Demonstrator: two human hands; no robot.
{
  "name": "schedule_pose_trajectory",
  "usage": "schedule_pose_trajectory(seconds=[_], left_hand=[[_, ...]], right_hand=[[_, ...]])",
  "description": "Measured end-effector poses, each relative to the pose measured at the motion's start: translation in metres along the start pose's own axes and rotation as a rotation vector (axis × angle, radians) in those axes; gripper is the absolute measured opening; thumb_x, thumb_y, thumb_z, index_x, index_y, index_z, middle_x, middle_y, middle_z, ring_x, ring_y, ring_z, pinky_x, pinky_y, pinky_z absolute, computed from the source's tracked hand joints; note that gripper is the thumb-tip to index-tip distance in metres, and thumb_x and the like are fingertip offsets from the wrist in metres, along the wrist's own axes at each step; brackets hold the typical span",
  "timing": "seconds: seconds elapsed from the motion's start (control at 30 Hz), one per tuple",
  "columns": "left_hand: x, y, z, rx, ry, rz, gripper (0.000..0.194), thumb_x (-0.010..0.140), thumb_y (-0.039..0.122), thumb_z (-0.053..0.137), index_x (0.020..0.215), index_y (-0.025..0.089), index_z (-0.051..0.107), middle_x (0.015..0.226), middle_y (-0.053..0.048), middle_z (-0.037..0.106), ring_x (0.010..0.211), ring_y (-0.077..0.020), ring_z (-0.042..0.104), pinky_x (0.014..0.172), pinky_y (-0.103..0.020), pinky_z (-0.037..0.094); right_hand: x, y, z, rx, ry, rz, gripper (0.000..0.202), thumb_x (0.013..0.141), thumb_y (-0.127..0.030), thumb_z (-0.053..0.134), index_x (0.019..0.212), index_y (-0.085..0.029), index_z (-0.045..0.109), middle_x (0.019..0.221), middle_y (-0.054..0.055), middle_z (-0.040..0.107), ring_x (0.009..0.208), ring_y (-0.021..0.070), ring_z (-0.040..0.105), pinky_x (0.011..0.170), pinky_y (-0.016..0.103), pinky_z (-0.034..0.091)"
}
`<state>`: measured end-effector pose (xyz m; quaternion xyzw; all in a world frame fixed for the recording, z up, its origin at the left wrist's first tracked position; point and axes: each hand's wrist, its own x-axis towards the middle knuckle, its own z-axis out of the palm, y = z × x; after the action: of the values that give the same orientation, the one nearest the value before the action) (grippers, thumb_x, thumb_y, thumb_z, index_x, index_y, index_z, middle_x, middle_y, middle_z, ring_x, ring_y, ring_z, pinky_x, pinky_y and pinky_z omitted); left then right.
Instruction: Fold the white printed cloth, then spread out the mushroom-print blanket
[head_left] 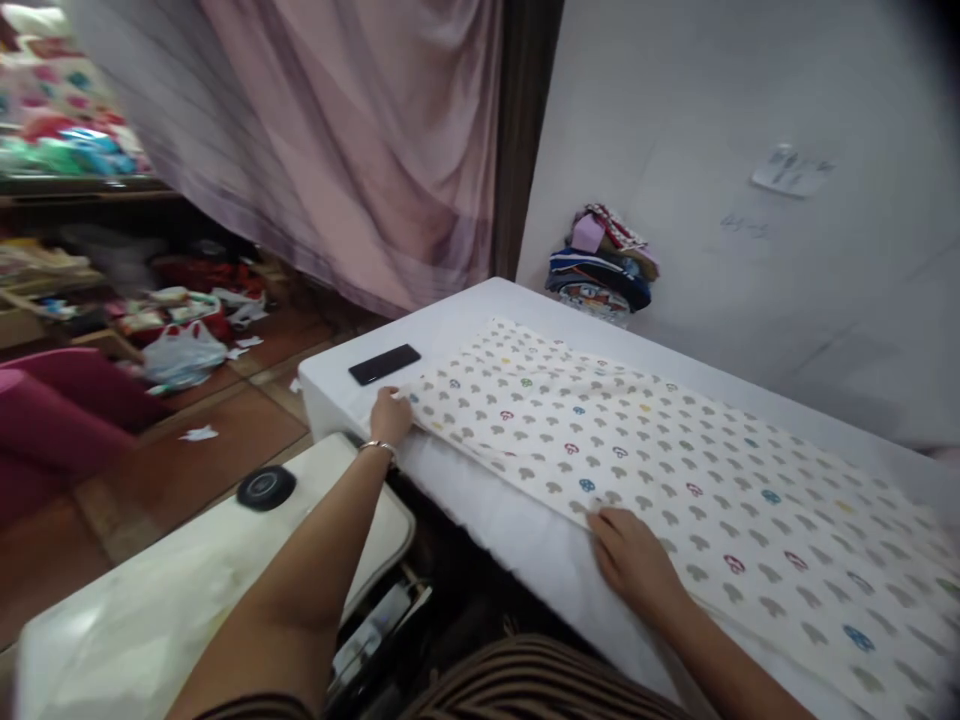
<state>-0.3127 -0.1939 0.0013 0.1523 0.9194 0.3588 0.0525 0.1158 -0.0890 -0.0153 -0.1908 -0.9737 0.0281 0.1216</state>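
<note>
A white printed fabric (630, 420) with grey, red, blue and yellow motifs lies spread along a white-covered table (465, 300), slightly wrinkled near its far left part. My left hand (391, 415), with a bracelet at the wrist, pinches the fabric's near left corner. Farther right along the same near edge, my right hand (626, 550) has its thumb and fingers closed on the fabric. A black phone (385, 364) rests on the table just beyond my left hand.
To the left stands a cream table (247, 540) bearing a round black object (266, 487). A folded cloth pile (600, 265) sits by the wall behind the table. A pink curtain (375, 130) hangs at the back; bags (184, 352) and boxes clutter the floor.
</note>
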Motion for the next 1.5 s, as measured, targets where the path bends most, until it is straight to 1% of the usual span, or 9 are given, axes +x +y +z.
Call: schedule_pose_trajectory(seconds=[0.33, 0.53, 0.77, 0.83, 1.0, 1.17, 1.37, 1.43, 1.5], left_hand=[[0.0, 0.0, -0.004, -0.013, -0.013, -0.05, 0.037, 0.074, 0.018, 0.052, 0.111, 0.015, 0.049, 0.102, -0.014, 0.062, 0.097, -0.0256, 0.059, 0.078, -0.033, 0.047], [0.01, -0.003, -0.002, -0.076, -0.025, -0.056, 0.039, 0.071, 0.019, 0.055, 0.11, 0.016, 0.052, 0.103, -0.012, 0.062, 0.078, -0.0209, 0.063, 0.066, -0.029, 0.05], [0.018, 0.005, 0.008, -0.163, -0.07, -0.101, 0.043, 0.07, 0.017, 0.055, 0.112, 0.011, 0.051, 0.092, -0.012, 0.065, 0.065, -0.0189, 0.064, 0.055, -0.027, 0.05], [0.018, 0.01, 0.009, -0.183, -0.077, -0.096, 0.044, 0.07, 0.017, 0.055, 0.113, 0.011, 0.05, 0.095, -0.013, 0.064, 0.063, -0.0183, 0.063, 0.053, -0.027, 0.049], [0.015, 0.015, 0.005, -0.19, -0.061, -0.073, 0.044, 0.068, 0.014, 0.056, 0.112, 0.012, 0.051, 0.098, -0.015, 0.063, 0.068, -0.0197, 0.063, 0.053, -0.028, 0.049], [0.01, 0.013, 0.002, -0.195, -0.069, -0.069, 0.043, 0.069, 0.016, 0.058, 0.112, 0.013, 0.052, 0.098, -0.014, 0.063, 0.068, -0.0204, 0.063, 0.056, -0.03, 0.05], [-0.007, 0.02, 0.001, -0.269, -0.143, -0.039, 0.045, 0.083, 0.036, 0.05, 0.12, 0.011, 0.045, 0.089, -0.011, 0.066, 0.062, -0.0155, 0.062, 0.058, -0.028, 0.05], [-0.025, 0.023, -0.002, -0.252, -0.103, 0.057, 0.048, 0.085, 0.039, 0.047, 0.125, 0.014, 0.04, 0.098, -0.011, 0.064, 0.067, -0.0133, 0.063, 0.063, -0.026, 0.05], [-0.052, 0.026, -0.003, -0.142, -0.004, 0.258, 0.045, 0.083, 0.038, 0.05, 0.123, 0.017, 0.043, 0.107, -0.01, 0.061, 0.077, -0.0144, 0.062, 0.072, -0.027, 0.049]], right_hand=[[0.04, -0.015, 0.014, 0.001, -0.009, -0.04, 0.026, 0.087, -0.016, 0.04, 0.101, -0.017, 0.062, 0.092, 0.01, 0.057, 0.086, 0.0216, 0.051, 0.074, 0.032, 0.044], [0.044, -0.01, 0.003, 0.299, -0.116, 0.082, 0.031, 0.089, -0.024, 0.033, 0.095, -0.02, 0.063, 0.087, 0.006, 0.059, 0.082, 0.0187, 0.054, 0.072, 0.03, 0.043], [0.057, 0.003, -0.008, 0.621, -0.162, 0.28, 0.027, 0.083, -0.032, 0.039, 0.083, -0.021, 0.063, 0.084, 0.003, 0.064, 0.079, 0.0193, 0.057, 0.073, 0.03, 0.044], [0.06, 0.005, -0.011, 0.591, -0.119, 0.249, 0.026, 0.084, -0.032, 0.038, 0.082, -0.02, 0.062, 0.082, 0.003, 0.063, 0.078, 0.0195, 0.057, 0.072, 0.031, 0.044], [0.059, 0.007, -0.015, 0.231, 0.171, 0.154, 0.028, 0.09, -0.027, 0.035, 0.098, -0.019, 0.06, 0.092, 0.007, 0.06, 0.088, 0.0211, 0.054, 0.075, 0.033, 0.043], [0.055, 0.009, -0.005, 0.168, 0.092, 0.114, 0.028, 0.09, -0.025, 0.033, 0.099, -0.02, 0.059, 0.094, 0.007, 0.059, 0.087, 0.0201, 0.055, 0.073, 0.032, 0.045], [0.064, 0.017, -0.003, 0.483, 0.022, 0.266, 0.025, 0.086, -0.03, 0.038, 0.086, -0.02, 0.061, 0.086, 0.003, 0.063, 0.08, 0.0184, 0.058, 0.073, 0.032, 0.045], [0.067, 0.022, -0.006, 0.557, 0.074, 0.341, 0.025, 0.084, -0.032, 0.04, 0.084, -0.019, 0.062, 0.085, 0.004, 0.064, 0.079, 0.0192, 0.058, 0.073, 0.033, 0.045], [0.07, 0.026, -0.009, 0.586, 0.125, 0.379, 0.025, 0.083, -0.034, 0.041, 0.084, -0.019, 0.062, 0.087, 0.004, 0.065, 0.081, 0.0197, 0.058, 0.075, 0.033, 0.044]])
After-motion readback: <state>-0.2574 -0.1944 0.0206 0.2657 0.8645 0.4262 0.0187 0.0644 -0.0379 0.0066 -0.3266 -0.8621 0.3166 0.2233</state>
